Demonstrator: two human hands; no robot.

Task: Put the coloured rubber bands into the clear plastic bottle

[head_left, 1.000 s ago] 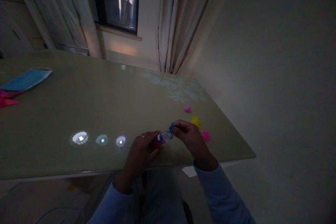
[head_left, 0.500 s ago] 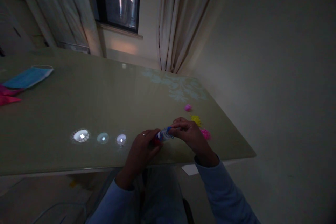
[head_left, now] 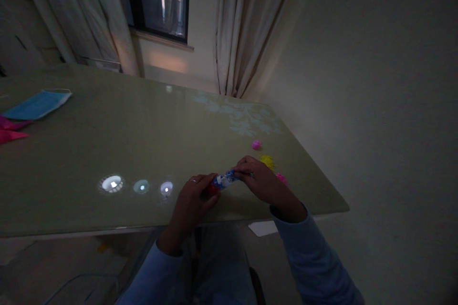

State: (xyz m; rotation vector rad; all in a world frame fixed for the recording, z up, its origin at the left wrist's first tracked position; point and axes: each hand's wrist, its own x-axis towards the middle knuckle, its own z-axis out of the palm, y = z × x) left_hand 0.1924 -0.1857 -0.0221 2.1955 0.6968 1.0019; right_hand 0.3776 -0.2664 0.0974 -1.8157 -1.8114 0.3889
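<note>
Just above the table's front edge, a small shiny blue, white and clear plastic packet (head_left: 225, 179) spans the space between my hands. My left hand (head_left: 195, 198), with a ring on one finger, is closed around its left end, where something red (head_left: 213, 188) shows under the fingers. My right hand (head_left: 255, 176) pinches the packet's right end between thumb and fingers. Both ends are partly hidden by my fingers, and the packet's exact kind is too dark to make out. Beyond my right hand lie a yellow stringy bundle (head_left: 266, 161) and a bright pink bundle (head_left: 281, 179), partly covered.
A small pink-purple ball-like piece (head_left: 256, 145) lies farther back on the glossy table (head_left: 143, 133). At the far left are a blue face mask (head_left: 39, 106) and pink-red pointed pieces (head_left: 12, 135). A wall (head_left: 375, 119) rises on the right.
My right hand has shifted slightly to the right and up, and more of the packet shows between my hands. My left hand stays nearly in place.
</note>
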